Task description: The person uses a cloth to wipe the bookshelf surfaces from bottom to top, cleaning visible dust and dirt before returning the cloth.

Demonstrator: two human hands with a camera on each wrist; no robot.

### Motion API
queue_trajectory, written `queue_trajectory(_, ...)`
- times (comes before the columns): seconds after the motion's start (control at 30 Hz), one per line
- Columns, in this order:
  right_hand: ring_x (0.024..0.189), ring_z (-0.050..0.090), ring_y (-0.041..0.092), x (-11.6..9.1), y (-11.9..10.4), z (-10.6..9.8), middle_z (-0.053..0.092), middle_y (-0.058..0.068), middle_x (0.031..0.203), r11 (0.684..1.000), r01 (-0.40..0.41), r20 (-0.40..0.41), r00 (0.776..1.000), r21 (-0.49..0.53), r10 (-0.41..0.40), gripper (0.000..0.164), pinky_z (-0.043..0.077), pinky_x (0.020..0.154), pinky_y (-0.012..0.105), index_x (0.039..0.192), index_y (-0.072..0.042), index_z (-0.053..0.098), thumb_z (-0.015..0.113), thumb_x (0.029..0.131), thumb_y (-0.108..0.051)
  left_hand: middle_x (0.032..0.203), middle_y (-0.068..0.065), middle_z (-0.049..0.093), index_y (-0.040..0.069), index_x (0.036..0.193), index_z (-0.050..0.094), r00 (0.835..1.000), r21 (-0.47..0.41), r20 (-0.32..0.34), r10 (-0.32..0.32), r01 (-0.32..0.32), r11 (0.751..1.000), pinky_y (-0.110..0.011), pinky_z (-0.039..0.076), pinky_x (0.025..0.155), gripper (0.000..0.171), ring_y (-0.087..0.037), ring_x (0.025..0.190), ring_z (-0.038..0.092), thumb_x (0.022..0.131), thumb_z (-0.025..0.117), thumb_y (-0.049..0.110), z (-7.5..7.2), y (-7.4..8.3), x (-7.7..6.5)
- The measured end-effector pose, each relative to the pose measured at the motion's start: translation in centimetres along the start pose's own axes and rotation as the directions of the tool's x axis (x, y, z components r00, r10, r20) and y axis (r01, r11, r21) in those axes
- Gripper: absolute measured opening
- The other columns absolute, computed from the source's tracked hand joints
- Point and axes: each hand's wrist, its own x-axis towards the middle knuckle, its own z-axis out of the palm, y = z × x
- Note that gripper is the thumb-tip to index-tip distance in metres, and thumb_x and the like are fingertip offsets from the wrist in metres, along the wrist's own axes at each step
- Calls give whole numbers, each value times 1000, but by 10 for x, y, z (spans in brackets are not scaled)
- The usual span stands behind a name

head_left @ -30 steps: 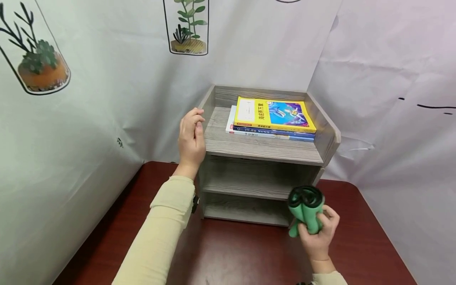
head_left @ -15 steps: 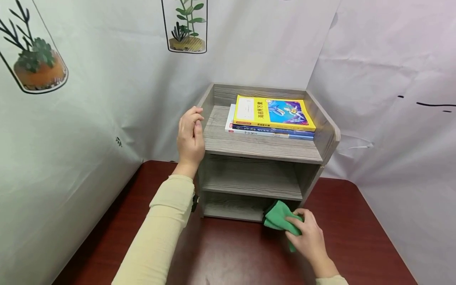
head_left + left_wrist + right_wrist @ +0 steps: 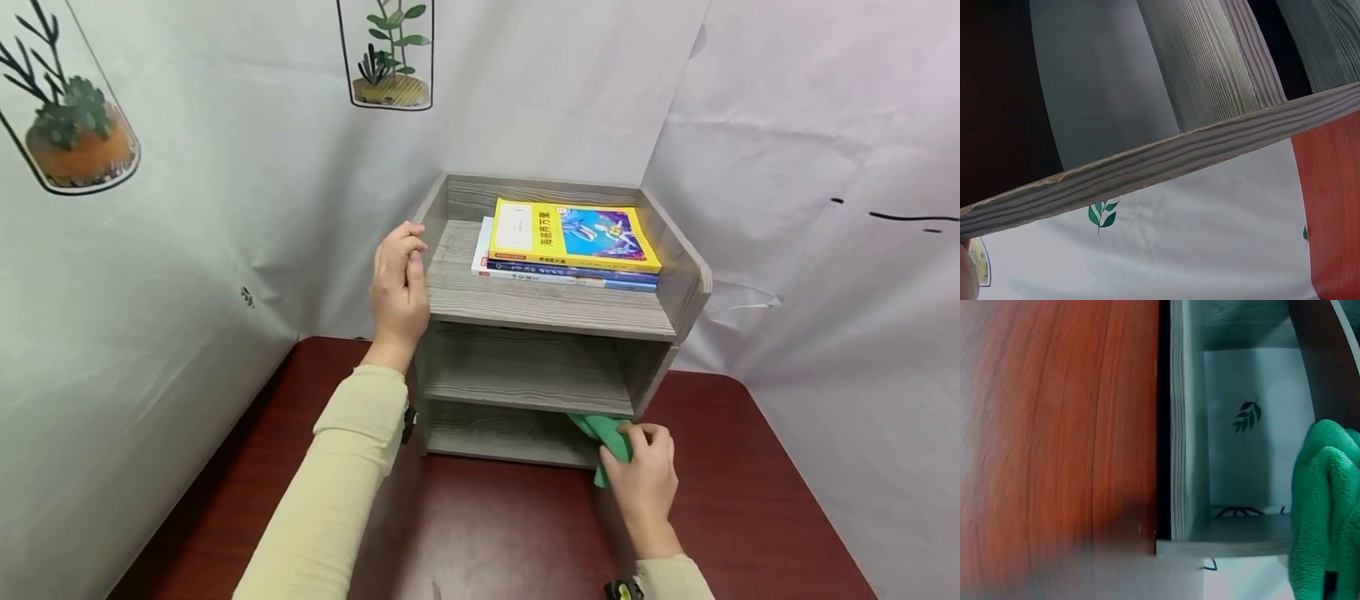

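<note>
A green fuzzy cloth [image 3: 611, 437] reaches into the right end of the lowest compartment of a grey wood-grain desktop shelf [image 3: 555, 310]. My right hand [image 3: 643, 471] pinches its near end, at the shelf's front right corner. The cloth's far part is hidden beneath the middle board. In the right wrist view the bunched cloth [image 3: 1329, 512] shows beside the openings. My left hand [image 3: 399, 292] rests against the outside of the shelf's left side panel [image 3: 433, 204], fingers at its upper edge. The left wrist view shows the panel's front edge [image 3: 1179, 153] and one fingertip [image 3: 966, 275].
A small stack of books [image 3: 573, 237], a yellow one uppermost, lies on the top board. The shelf stands on a dark red wooden table [image 3: 495, 525]. White wall sheeting [image 3: 225, 167] with printed plants encloses the back and sides.
My right hand has moved left and forward with the cloth, from in front of the shelf's right side into the bottom compartment's opening. My left hand has stayed at the left panel.
</note>
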Motion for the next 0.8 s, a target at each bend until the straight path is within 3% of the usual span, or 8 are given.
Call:
queue_trajectory(0.17,84,47,33,1,-6,8,47,13,88,998,-35,-115,993,52,41,26,42,47,50,82,-5,66,80,60,-1,114,-12,57,1,95,54,1000,-6,-1,4,-4,1000,-38,34,100,18,-26,117,47,92,38,7,1,-2,-1)
queue_trajectory(0.37,80,47,32,1,-9,17,47,12,82,998,-56,-192,979,41,63,17,41,45,50,77,-4,67,74,63,2,115,-11,57,1,96,54,1000,-1,4,-1,1,1000,-37,34,100,18,-25,118,47,92,38,8,1,-2,0)
queue_trajectory(0.6,76,45,30,-1,-11,24,48,11,81,993,-115,-236,965,16,115,17,38,42,49,81,-7,67,68,66,0,116,-10,57,2,96,54,1000,9,13,-5,5,1000,-36,35,99,18,-24,119,47,92,38,9,2,-1,-1)
queue_trajectory(0.8,78,45,30,-5,-10,26,47,11,83,987,-159,-190,969,3,156,24,37,42,48,91,-10,69,70,68,-3,116,-11,57,1,96,54,1000,4,11,3,-3,1000,-37,35,99,17,-26,118,47,92,38,7,1,-2,-1)
